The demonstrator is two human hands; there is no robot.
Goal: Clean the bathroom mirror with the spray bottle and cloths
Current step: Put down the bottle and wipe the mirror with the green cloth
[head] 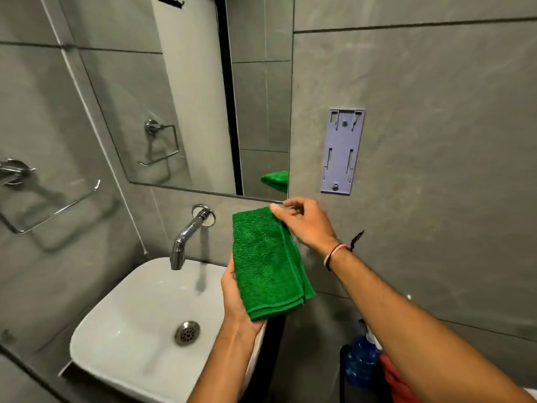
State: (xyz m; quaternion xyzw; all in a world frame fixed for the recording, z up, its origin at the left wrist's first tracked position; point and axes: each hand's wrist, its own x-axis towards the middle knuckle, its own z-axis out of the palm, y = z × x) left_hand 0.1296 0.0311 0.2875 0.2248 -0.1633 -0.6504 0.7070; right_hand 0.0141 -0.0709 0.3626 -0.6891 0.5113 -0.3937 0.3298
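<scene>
A folded green cloth (268,263) hangs in front of me, just below the mirror (186,106). My left hand (232,295) holds the cloth from underneath, along its left and lower edge. At the top right corner of the cloth my right hand (305,222) pinches the fabric between thumb and fingers. The mirror's lower right corner reflects a bit of the green cloth. Low at the right, a blue bottle (361,362) with a white top stands partly hidden behind my right forearm, and a red cloth (392,379) lies beside it.
A white basin (122,321) with a metal drain sits below at the left, under a chrome tap (186,237). A chrome towel ring (35,199) is on the left wall. A pale purple mounting plate (343,149) is fixed to the grey tiles right of the mirror.
</scene>
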